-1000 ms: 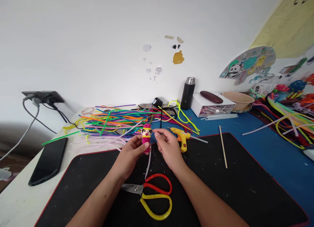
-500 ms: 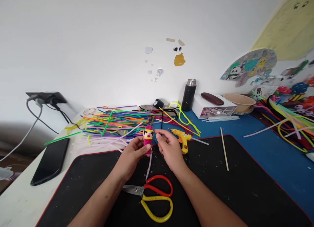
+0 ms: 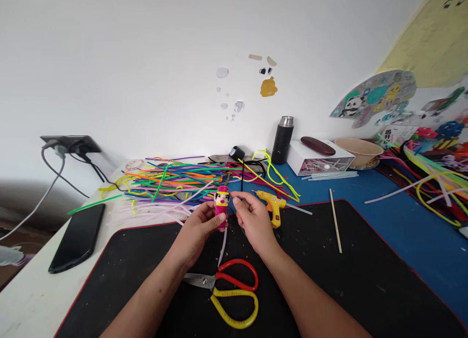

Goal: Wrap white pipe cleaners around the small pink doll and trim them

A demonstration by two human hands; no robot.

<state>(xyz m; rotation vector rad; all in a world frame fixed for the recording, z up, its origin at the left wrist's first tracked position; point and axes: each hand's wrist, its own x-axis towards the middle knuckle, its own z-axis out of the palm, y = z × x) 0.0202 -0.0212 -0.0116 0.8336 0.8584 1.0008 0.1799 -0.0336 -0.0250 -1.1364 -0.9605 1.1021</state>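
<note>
- Above the black mat (image 3: 365,279), the left hand (image 3: 197,228) grips a small pink doll (image 3: 221,207) upright.
- Just beside it, the right hand (image 3: 254,221) pinches a thin black wire (image 3: 242,177), fingers curled.

table (image 3: 29,299) | black mat (image 3: 365,279) | scissors (image 3: 226,289) | phone (image 3: 77,236) | glue gun (image 3: 272,204)

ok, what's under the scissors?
The scissors lie flat on the black mat, beside a pale pipe cleaner. Whatever lies directly beneath the blades and handles is covered.
</note>
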